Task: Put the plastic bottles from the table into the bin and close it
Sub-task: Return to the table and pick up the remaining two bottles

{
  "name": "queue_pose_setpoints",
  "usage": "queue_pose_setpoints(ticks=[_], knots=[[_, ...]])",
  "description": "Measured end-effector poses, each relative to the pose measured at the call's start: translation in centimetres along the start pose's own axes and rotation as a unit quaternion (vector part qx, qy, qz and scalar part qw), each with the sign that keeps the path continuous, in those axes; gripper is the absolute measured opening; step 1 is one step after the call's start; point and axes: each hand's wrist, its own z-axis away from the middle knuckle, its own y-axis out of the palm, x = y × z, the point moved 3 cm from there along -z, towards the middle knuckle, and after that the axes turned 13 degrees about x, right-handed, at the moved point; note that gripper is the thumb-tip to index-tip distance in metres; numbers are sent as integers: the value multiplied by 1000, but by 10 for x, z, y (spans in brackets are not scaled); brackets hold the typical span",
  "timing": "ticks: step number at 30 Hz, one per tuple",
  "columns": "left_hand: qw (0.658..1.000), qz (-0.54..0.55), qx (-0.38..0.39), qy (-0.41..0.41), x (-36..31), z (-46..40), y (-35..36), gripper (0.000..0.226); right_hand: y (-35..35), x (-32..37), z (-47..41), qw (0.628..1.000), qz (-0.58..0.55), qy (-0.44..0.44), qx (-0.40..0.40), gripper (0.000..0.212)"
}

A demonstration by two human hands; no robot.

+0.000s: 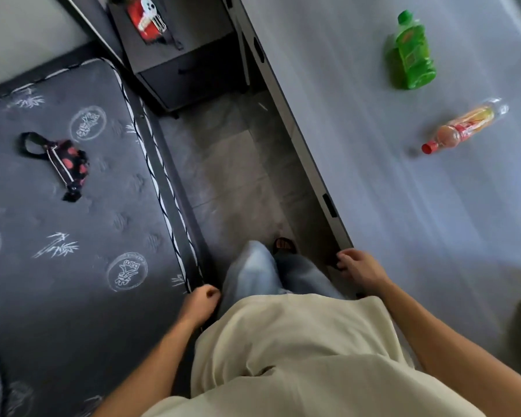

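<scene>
Bottles lie on the table (418, 236), far from its near edge: a green bottle (411, 52) and, nearer that edge, a red-capped bottle (460, 127); left hand (200, 303) and right hand (360, 266) hang loosely curled, holding nothing, probably mid-walk; no bin shows.

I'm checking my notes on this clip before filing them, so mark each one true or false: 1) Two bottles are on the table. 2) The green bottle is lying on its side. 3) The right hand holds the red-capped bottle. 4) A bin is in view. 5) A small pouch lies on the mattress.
1) True: a green bottle and a red-capped bottle are on the table.
2) False: it stands upright.
3) False: the right hand is empty, at the table's edge.
4) False: no bin shows.
5) True: the pouch lies on the mattress.
</scene>
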Motion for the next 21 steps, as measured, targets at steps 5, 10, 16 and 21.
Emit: queue_pose_setpoints(ticks=[5, 10, 16, 21], knots=[[995, -59, 60, -48, 14, -13, -48, 30, -28, 87, -43, 996, -69, -49, -16, 19], [993, -90, 66, -42, -17, -52, -126, 25, -41, 134, -72, 995, -90, -29, -31, 18], [992, -113, 49, 15, -139, -97, -224, 23, -30, 139, -73, 989, -134, 33, -58, 16], [980, -167, 66, 83, -274, -116, -268, 21, -9, 123, -48, 981, -153, 103, -69, 13]])
